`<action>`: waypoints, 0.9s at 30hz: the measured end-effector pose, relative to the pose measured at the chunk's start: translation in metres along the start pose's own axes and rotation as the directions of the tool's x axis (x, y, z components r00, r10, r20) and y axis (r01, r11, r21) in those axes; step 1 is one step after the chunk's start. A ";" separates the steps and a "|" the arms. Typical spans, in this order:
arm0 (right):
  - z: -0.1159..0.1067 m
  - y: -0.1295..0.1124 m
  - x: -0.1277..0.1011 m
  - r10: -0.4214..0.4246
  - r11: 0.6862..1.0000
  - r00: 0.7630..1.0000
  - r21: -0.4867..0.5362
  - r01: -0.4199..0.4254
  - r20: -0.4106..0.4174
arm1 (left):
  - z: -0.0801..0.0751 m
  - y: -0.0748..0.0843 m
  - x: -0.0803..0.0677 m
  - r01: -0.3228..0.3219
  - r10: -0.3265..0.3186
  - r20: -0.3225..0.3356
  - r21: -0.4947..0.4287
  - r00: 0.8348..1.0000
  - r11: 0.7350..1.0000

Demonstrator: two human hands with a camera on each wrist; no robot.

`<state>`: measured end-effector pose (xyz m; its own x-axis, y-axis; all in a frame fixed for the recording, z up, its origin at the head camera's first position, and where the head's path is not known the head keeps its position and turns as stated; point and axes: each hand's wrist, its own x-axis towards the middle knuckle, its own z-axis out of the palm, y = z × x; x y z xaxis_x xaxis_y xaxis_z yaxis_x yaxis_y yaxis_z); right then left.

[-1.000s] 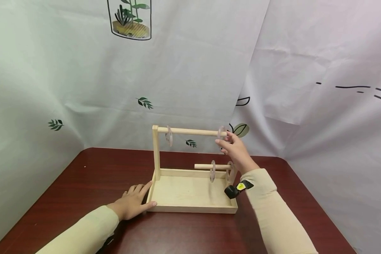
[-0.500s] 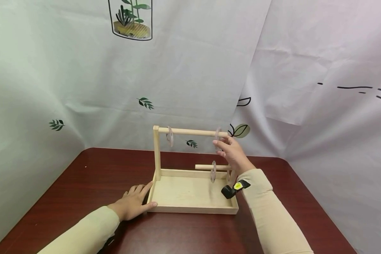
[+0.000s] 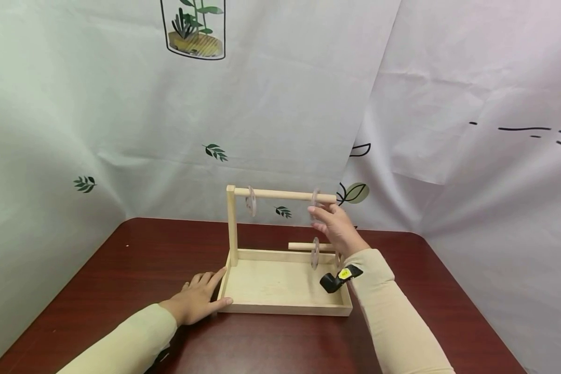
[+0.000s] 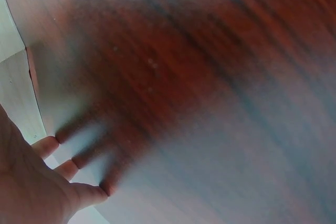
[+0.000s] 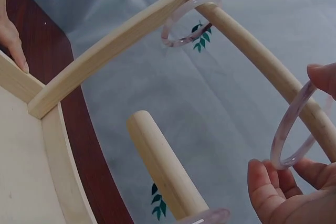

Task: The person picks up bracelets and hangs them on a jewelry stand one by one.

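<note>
right hand pinching pale ring on upper dowel — left hand flat, fingers spread, on tabletop against wooden tray.

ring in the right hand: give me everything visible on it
The ring is a thin, translucent pale pink bangle, glassy or jade-like. It is threaded on the top rod of the wooden rack, near the rod's free end, hanging upright. The right hand pinches it, fingertips at its top and lower edge. A like ring hangs by the post.
</note>
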<state>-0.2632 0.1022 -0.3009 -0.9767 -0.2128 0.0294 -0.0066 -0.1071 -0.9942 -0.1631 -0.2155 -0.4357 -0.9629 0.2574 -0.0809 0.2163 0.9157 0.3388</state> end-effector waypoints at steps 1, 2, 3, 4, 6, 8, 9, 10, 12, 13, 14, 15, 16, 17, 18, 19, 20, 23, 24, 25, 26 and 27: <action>0.001 0.000 0.000 0.001 1.000 1.000 0.004 -0.001 0.001 | 0.000 0.000 0.000 -0.001 0.001 -0.001 0.000 1.000 1.000; 0.002 0.001 0.001 0.002 1.000 1.000 0.008 -0.002 0.004 | -0.001 0.000 0.001 0.000 0.000 -0.001 0.001 1.000 1.000; 0.003 0.001 0.001 0.002 1.000 1.000 0.012 -0.002 0.007 | -0.001 0.001 0.000 0.001 -0.001 0.000 -0.001 1.000 1.000; 0.005 0.002 0.001 0.003 1.000 1.000 0.021 -0.003 0.008 | -0.001 0.001 0.000 0.002 -0.002 0.001 -0.001 1.000 1.000; 0.007 0.003 0.001 0.003 0.999 1.000 0.033 -0.004 0.013 | -0.002 0.001 0.000 0.003 -0.003 0.004 -0.004 1.000 1.000; 0.008 0.004 0.001 0.003 0.999 1.000 0.035 -0.003 0.021 | -0.002 0.002 -0.001 0.004 -0.004 0.006 -0.008 1.000 1.000; 0.009 0.004 0.001 0.003 0.999 1.000 0.037 -0.004 0.025 | -0.002 0.002 -0.001 0.003 -0.003 0.006 -0.010 1.000 1.000; 0.009 0.005 0.002 0.001 0.999 1.000 0.038 -0.002 0.030 | -0.002 0.002 -0.001 0.003 -0.003 0.006 -0.011 1.000 1.000; 0.011 0.006 0.003 0.011 0.999 0.999 0.031 -0.012 0.030 | -0.002 0.002 -0.001 0.003 -0.003 0.005 -0.013 1.000 1.000; 0.012 0.006 0.003 0.016 0.999 0.999 0.029 -0.017 0.032 | -0.002 0.002 -0.001 0.003 -0.003 0.004 -0.014 1.000 1.000; 0.013 0.006 0.004 0.019 1.000 0.999 0.024 -0.020 0.032 | -0.002 0.002 -0.001 0.004 -0.004 0.004 -0.015 1.000 1.000; 0.014 0.007 0.005 0.027 0.999 0.999 0.024 -0.028 0.030 | -0.002 0.002 -0.001 0.005 -0.005 0.004 -0.017 1.000 1.000; 0.016 0.007 0.005 0.031 0.999 0.999 0.027 -0.032 0.031 | -0.002 0.002 -0.001 0.006 -0.006 0.004 -0.017 1.000 1.000; 0.017 0.008 0.006 0.038 0.999 0.999 0.034 -0.039 0.028 | -0.002 0.002 -0.002 0.006 -0.006 0.005 -0.018 1.000 1.000; 0.018 0.008 0.006 0.039 0.999 0.999 0.038 -0.040 0.029 | -0.002 0.001 -0.001 0.006 -0.006 0.004 -0.018 1.000 1.000; 0.019 0.008 0.006 0.033 0.999 0.999 0.042 -0.035 0.034 | -0.002 0.001 -0.001 0.006 -0.006 0.004 -0.018 1.000 1.000; 0.020 0.009 0.007 0.029 0.998 0.999 0.047 -0.030 0.037 | -0.002 0.001 -0.001 0.004 -0.004 0.004 -0.019 1.000 1.000; 0.023 0.010 0.008 0.015 0.998 0.999 0.064 -0.018 0.051 | -0.002 0.001 -0.001 -0.001 0.001 0.003 -0.019 1.000 1.000; 0.023 0.010 0.008 0.010 0.998 0.998 0.060 -0.013 0.057 | -0.002 0.001 -0.001 -0.001 0.001 0.004 -0.018 1.000 1.000; 0.024 0.010 0.008 0.007 0.998 0.998 0.063 -0.011 0.062 | -0.001 0.001 -0.001 -0.001 0.001 0.005 -0.016 1.000 1.000; 0.025 0.011 0.009 0.002 0.998 0.998 0.067 -0.006 0.066 | -0.001 0.001 -0.001 0.000 0.001 0.007 -0.016 1.000 1.000; 0.026 0.011 0.009 0.001 0.997 0.998 0.072 -0.006 0.069 | -0.002 0.001 -0.001 0.001 -0.001 0.008 -0.013 1.000 1.000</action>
<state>-0.2667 0.0741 -0.3086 -0.9595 -0.2795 0.0355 0.0146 -0.1752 -0.9844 -0.1617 -0.2151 -0.4337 -0.9617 0.2594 -0.0889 0.2135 0.9117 0.3510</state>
